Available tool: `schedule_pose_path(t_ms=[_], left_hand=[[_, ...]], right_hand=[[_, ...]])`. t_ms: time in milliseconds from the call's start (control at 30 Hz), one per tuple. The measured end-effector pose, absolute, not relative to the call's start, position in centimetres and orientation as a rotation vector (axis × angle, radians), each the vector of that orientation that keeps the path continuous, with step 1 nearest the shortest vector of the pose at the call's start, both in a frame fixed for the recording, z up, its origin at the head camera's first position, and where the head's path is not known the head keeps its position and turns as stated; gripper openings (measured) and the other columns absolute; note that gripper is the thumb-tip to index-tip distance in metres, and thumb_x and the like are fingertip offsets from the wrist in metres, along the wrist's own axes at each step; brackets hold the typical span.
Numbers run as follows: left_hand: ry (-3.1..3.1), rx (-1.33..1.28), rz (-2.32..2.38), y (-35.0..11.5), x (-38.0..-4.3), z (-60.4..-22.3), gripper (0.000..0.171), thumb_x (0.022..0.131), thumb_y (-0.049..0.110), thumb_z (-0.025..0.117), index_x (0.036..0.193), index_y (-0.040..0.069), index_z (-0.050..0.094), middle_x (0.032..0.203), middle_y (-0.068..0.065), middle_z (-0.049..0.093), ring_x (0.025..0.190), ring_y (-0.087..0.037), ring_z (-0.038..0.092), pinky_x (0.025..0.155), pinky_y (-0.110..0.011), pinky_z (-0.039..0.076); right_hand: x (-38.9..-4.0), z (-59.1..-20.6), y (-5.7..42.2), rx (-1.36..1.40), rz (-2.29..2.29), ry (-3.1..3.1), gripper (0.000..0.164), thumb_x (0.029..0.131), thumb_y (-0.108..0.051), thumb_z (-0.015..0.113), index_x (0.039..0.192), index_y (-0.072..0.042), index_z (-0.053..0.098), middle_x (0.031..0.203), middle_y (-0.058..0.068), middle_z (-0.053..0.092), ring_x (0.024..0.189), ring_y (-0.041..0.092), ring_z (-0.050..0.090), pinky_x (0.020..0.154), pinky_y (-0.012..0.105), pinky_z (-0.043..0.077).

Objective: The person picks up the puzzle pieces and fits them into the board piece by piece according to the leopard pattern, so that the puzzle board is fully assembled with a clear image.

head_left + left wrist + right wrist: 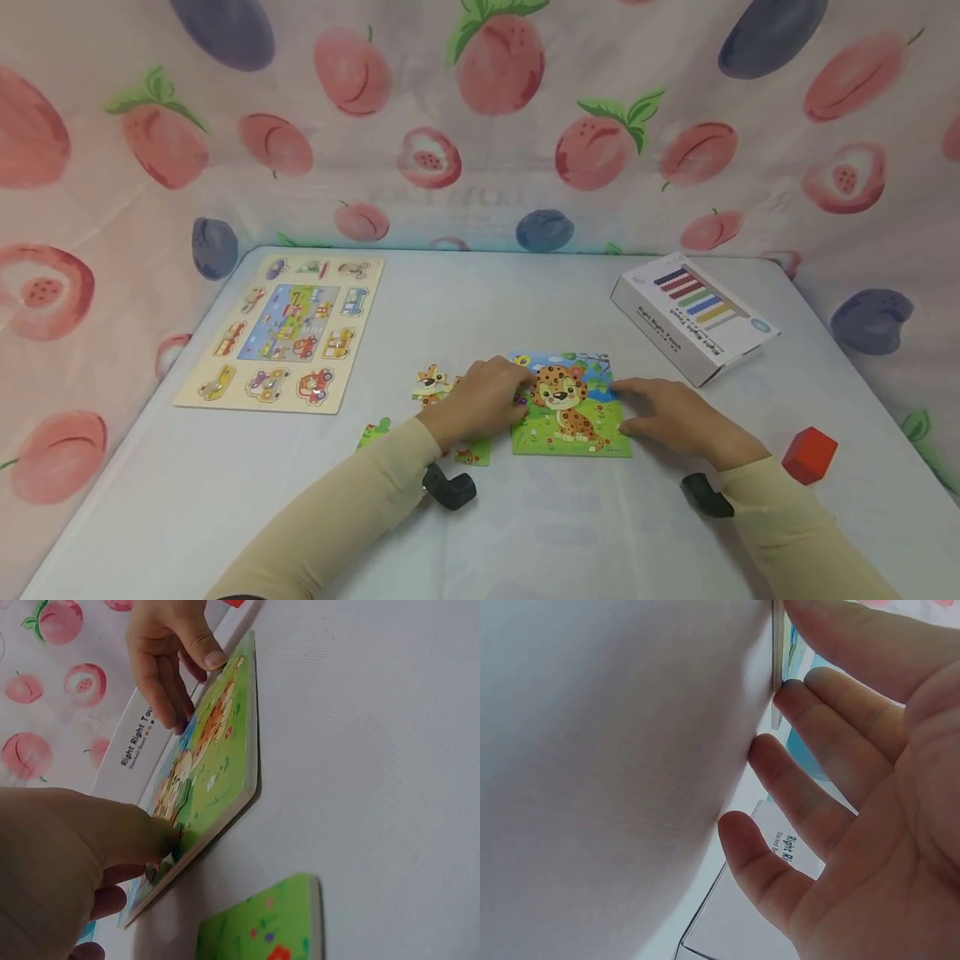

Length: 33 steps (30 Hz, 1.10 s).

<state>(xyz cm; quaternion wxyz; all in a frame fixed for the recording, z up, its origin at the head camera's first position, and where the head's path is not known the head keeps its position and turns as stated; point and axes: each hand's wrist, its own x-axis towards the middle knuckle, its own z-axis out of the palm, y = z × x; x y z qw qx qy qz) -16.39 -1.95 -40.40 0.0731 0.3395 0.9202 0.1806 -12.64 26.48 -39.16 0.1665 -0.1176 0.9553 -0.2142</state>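
A square jigsaw puzzle (570,425) with a spotted leopard cub on green grass lies flat on the table between both hands. My left hand (483,400) is at its left edge, the thumb (142,832) reaching over the border in the left wrist view. At the right edge is my right hand (675,417), palm facing the puzzle. Its fingers (840,727) are loosely extended, with fingertips right at the board's side in the right wrist view. Loose puzzle pieces (430,382) with animal and grass parts lie left of the board, partly hidden by the left hand and forearm.
A wooden knob puzzle board (258,396) with vehicle pieces lies at the back left. At the back right is a white box (675,350) printed with coloured bars. A red block (810,456) stands by the right forearm. Fruit-patterned cloth (480,192) hangs behind the table.
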Motion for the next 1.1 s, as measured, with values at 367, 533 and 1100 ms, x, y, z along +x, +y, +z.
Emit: schedule_pose_path(t_ms=[367, 533, 1100], left_hand=[[2.752, 0.894, 0.602, -4.4, -16.7, -38.4, 0.048, 0.092, 0.027, 0.073, 0.136, 0.012, 0.062, 0.13, 0.001, 0.063, 0.13, -0.022, 0.049, 0.109, -0.044, 0.034], [2.762, 0.861, 0.647, -6.0, -16.6, -37.7, 0.05, 0.091, 0.026, 0.075, 0.136, 0.013, 0.061, 0.132, 0.0, 0.062, 0.132, -0.023, 0.047, 0.11, -0.044, 0.031], [2.788, 0.764, 0.695, -11.5, -17.0, -38.2, 0.047, 0.089, 0.017, 0.074, 0.133, 0.008, 0.063, 0.132, -0.008, 0.062, 0.125, -0.027, 0.054, 0.104, -0.045, 0.043]], right_hand=[[-12.6, -39.2, 26.6, -0.331, -0.588, 2.729, 0.063, 0.086, -0.022, 0.079, 0.141, -0.004, 0.055, 0.145, 0.024, 0.049, 0.135, 0.049, 0.039, 0.106, 0.063, 0.033], [-12.6, -39.2, 26.5, -0.345, -0.589, 2.734, 0.063, 0.086, -0.022, 0.079, 0.141, -0.003, 0.056, 0.144, 0.024, 0.05, 0.135, 0.049, 0.04, 0.106, 0.063, 0.033], [-12.6, -39.1, 26.6, -0.378, -0.589, 2.745, 0.062, 0.086, -0.022, 0.079, 0.139, -0.002, 0.056, 0.143, 0.025, 0.051, 0.133, 0.049, 0.042, 0.106, 0.062, 0.034]])
